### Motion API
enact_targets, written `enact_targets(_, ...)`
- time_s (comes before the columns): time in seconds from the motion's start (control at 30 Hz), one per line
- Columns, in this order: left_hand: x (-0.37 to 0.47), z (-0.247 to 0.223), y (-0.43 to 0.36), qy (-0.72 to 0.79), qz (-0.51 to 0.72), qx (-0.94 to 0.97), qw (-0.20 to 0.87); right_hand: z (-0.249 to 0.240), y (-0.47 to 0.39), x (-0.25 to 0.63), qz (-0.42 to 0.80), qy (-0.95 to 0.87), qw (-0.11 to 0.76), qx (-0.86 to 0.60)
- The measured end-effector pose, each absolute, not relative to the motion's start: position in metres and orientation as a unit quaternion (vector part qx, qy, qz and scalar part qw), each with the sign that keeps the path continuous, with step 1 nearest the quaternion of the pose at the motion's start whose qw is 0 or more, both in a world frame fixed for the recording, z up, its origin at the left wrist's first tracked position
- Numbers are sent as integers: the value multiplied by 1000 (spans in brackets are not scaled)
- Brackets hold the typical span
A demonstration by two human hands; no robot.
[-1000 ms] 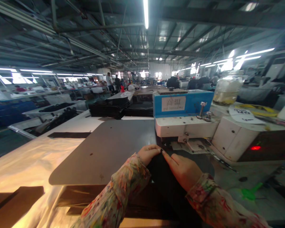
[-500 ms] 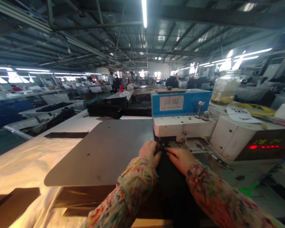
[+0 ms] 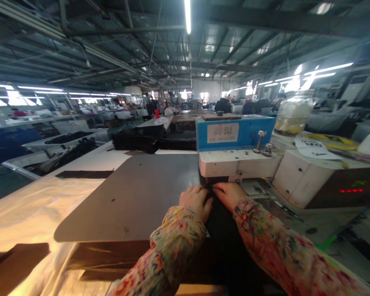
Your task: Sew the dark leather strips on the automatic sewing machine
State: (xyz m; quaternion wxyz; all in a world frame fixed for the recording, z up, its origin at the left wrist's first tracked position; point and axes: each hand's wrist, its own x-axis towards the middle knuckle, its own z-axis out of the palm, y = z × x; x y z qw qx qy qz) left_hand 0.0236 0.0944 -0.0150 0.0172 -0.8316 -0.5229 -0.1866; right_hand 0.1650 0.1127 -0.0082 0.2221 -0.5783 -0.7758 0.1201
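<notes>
A black piece of sheet material [image 3: 220, 230], fabric or leather, hangs down between my forearms, its upper end running under the front of a white machine head [image 3: 243, 162]. My left hand [image 3: 197, 201] rests at the right edge of a grey metal plate [image 3: 126, 197], fingers curled and pressed on the black piece. Across from it, my right hand [image 3: 230, 194] pinches the same piece between thumb and fingers, close to the machine's lower front. The fingertips of both hands nearly meet there. What lies right under the machine head is dark and hard to make out.
A blue cover [image 3: 234, 135] tops the machine; a control box [image 3: 323, 185] with red digits stands at right. Behind are a glass jar [image 3: 294, 113] and stacked black pieces [image 3: 138, 137]. Brown pieces [image 3: 21, 263] lie at lower left. Other people work far back.
My right hand has moved slightly up and left, nearer the machine head. My left hand stays at almost the same spot, its fingers more bent over the black material. The red digits have changed.
</notes>
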Motion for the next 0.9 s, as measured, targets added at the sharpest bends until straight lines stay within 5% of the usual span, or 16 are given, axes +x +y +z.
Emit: enact_targets(0.9,32,1,80,-564,-127,-816,3,-9,114,160,11,-787,170,-593)
